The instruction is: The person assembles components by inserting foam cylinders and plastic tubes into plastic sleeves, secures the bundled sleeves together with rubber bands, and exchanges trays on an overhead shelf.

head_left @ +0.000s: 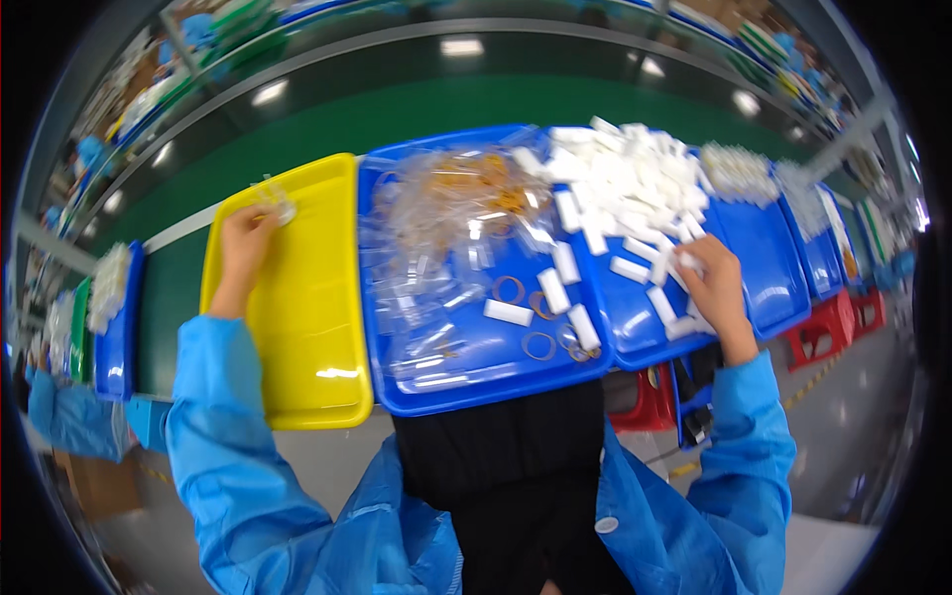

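- Small white rectangular block: right of middle blue plastic tray, in right hand, fingertips clamped on it.
- Small clear plastic piece: left of that tray, at left hand; blurred, can't tell if fingers clamp it.
- Yellow plastic tray left, white block pile right: probably placed for each hand's reach.

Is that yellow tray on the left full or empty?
Far from full: bare yellow floor shows across most of the yellow tray. Clear pieces show at the left hand; held or resting, I cannot tell.
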`<state>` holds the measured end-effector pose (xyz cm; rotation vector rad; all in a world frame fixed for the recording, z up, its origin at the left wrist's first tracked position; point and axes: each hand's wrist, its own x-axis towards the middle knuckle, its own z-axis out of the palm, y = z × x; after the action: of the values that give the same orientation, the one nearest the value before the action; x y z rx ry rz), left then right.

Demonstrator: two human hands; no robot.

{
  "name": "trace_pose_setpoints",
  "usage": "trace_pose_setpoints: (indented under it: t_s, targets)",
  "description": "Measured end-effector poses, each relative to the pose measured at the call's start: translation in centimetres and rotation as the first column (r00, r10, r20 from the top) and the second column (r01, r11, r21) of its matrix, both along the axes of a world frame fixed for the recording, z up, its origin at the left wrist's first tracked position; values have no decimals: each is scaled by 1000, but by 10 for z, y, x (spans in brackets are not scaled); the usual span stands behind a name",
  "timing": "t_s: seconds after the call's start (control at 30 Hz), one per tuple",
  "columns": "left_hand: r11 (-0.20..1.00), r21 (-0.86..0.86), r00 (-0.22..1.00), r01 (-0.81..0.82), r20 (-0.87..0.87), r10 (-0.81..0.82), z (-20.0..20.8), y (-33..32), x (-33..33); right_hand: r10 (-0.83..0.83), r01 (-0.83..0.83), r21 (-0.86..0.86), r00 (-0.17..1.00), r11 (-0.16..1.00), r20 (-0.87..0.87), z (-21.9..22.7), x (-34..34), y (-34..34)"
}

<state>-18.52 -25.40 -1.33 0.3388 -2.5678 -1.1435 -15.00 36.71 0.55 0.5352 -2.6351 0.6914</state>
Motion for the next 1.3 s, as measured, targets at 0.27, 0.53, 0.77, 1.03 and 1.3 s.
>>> trace_pose_setpoints:
  t_s: [0.27, 0.53, 0.77, 1.03, 1.3]
  targets:
    - [977, 178, 993, 117, -48, -110, 80, 70, 90, 219, 144, -696, 888, 704, 405, 30, 29, -32]
    - [881, 358, 950, 311, -146, -276, 86, 207, 192, 611, 126, -975, 762, 184, 214, 23, 59, -82]
    - [917, -23, 869, 399, -310, -386, 39, 275, 183, 345, 3, -974, 935, 228, 84, -9, 87, -120]
    - [938, -66, 851, 341, -401, -337, 26, 282, 182, 367, -25, -934, 923, 356, 115, 0, 104, -134]
    - [931, 16, 850, 365, -413, -326, 22, 283, 186, 341, -63, -960, 940, 272, 35, 0, 117, -146]
